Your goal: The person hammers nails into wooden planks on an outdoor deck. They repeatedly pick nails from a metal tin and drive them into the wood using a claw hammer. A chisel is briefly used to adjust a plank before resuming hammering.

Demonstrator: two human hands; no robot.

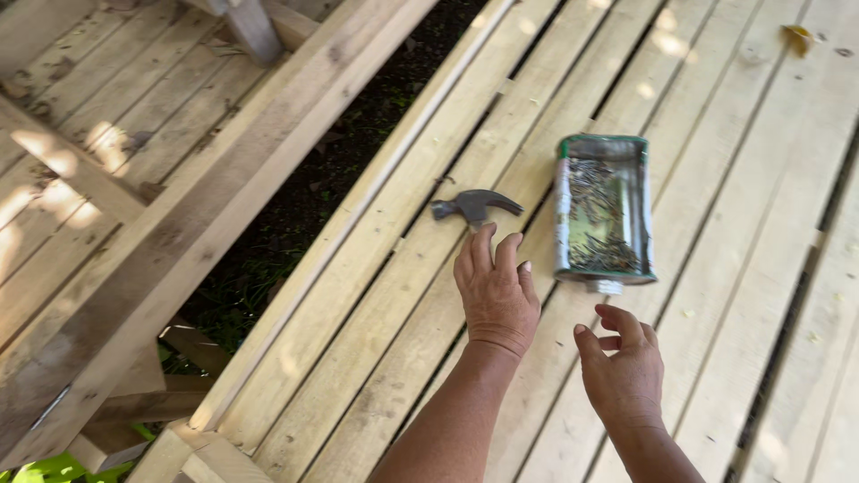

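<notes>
The left hand (495, 291) is seen laid palm-down over a claw hammer (475, 207), whose steel head shows just beyond the fingertips while the handle is hidden beneath the hand; the fingers (484, 243) are extended and not yet closed on anything. The right hand (624, 368) is held empty, its fingers (617, 315) loosely curled and open, just short of a cut-open green tin (602, 210) lying on its side and filled with nails (594, 224). Both items rest on a decking of pale planks (743, 179) laid with open gaps — dark ground and greenery are visible through a wider opening (304, 197) to the left. Risks are judged as follows: nails could be dropped through the gaps if the tin is tipped or knocked; cut metal edges could catch the reaching fingers; the hammer, if fumbled, could slide toward the opening. Whether the planks are fastened cannot be told.
</notes>
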